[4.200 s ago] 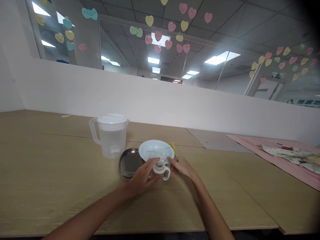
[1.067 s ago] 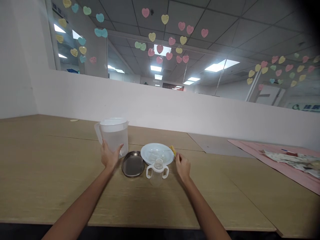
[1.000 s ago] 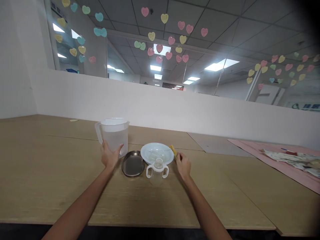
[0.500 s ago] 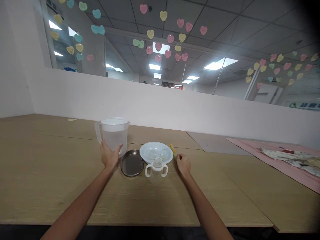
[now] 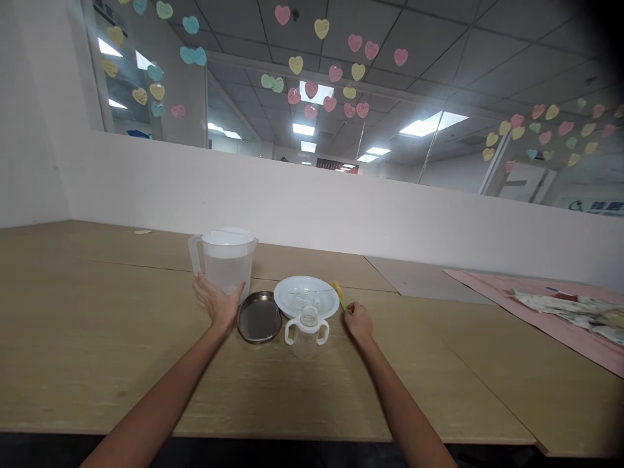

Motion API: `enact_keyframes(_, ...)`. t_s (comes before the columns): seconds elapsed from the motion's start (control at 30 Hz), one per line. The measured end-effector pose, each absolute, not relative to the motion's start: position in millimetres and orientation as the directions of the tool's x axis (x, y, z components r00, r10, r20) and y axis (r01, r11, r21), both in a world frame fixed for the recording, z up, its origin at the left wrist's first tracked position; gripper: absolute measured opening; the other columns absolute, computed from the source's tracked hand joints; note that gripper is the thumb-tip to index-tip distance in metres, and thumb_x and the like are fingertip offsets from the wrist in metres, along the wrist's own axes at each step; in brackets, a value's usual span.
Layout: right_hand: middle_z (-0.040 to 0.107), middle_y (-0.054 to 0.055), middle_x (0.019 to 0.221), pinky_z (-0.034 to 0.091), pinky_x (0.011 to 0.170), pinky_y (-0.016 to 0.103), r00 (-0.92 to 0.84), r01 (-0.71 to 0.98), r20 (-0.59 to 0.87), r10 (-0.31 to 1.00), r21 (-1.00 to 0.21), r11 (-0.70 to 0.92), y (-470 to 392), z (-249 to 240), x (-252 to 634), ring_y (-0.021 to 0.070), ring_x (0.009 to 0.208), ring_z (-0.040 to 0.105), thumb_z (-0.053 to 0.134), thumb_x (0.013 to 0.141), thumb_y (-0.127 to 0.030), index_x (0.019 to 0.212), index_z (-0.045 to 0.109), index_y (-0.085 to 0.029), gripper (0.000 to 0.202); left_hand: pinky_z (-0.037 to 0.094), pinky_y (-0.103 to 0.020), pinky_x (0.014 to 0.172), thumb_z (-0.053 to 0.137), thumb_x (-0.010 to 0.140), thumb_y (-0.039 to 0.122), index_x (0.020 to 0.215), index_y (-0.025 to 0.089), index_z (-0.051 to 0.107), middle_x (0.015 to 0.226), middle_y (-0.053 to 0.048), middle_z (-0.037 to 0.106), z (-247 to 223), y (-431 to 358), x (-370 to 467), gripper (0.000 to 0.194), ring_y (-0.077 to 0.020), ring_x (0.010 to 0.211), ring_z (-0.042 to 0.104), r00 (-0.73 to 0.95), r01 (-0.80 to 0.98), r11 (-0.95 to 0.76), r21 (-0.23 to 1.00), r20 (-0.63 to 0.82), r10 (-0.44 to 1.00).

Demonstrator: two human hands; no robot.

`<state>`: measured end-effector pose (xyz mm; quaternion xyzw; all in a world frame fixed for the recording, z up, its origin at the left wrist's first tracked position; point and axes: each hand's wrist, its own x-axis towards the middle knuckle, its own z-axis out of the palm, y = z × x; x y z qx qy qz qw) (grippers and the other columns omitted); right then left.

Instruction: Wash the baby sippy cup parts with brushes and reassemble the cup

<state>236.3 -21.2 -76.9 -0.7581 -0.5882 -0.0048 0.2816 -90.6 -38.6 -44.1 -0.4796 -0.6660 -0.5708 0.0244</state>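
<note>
A lidded translucent pitcher (image 5: 228, 263) stands on the table, its handle to the left. My left hand (image 5: 219, 304) is at its near side, fingers spread and thumb out against the wall. To its right lies a round metal tray (image 5: 260, 317). A white bowl (image 5: 306, 286) holds small clear items too faint to name. In front of the bowl stands a clear bottle (image 5: 305, 341) with two white handles. My right hand (image 5: 359, 321) pinches the green stem of a yellow brush-like item (image 5: 337, 290) beside the bowl's right edge.
The wooden table (image 5: 121, 351) reaches back to a white wall (image 5: 273, 201) below a window with heart-shaped notes. At the right, a pink cloth (image 5: 492, 292) bears crumpled patterned fabric (image 5: 560, 307). A grey sheet (image 5: 419, 276) lies at the back.
The view has shifted slightly. My left hand's fingers have spread a little at the pitcher. More of the yellow item's green stem shows at my right hand.
</note>
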Motion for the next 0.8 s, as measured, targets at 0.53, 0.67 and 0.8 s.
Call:
enact_keyframes(0.53,0.062,0.012,0.087,0.034,0.065,0.025,0.216,0.937,0.335,0.917,-0.337,-0.098,-22,-77,234,0.0205,0.085,0.055,0.045,0.074,-0.02,0.086,0.06,-0.012,0.02,0.031,-0.037,0.098,0.026,0.088,0.028,0.101,0.019,0.057,0.108,-0.005,0.06,-39,-43,-18,0.035,-0.0158,0.108,0.047,0.575,0.662,-0.734,0.154,0.525,0.628)
enact_keyframes(0.67,0.063,0.012,0.088,0.034,0.065,0.025,0.23,0.934,0.33,0.916,-0.34,-0.112,-21,-78,234,0.0201,0.085,0.056,0.046,0.073,-0.016,0.088,0.059,-0.013,0.02,0.035,-0.036,0.089,0.024,0.088,0.028,0.082,0.016,0.059,0.086,-0.007,0.061,-36,-42,-19,0.037,-0.0165,0.089,0.052,0.613,0.67,-0.737,0.085,0.496,0.615)
enact_keyframes(0.8,0.063,0.011,0.087,0.033,0.061,0.025,0.267,0.917,0.304,0.915,-0.371,-0.145,-21,-78,236,0.0194,0.082,0.057,0.047,0.073,-0.016,0.091,0.058,-0.013,0.022,0.037,-0.033,0.079,0.025,0.088,0.033,0.073,0.016,0.055,0.076,-0.006,0.056,-40,-43,-20,0.037,-0.0162,0.076,0.048,0.573,0.704,-0.705,0.087,0.518,0.635)
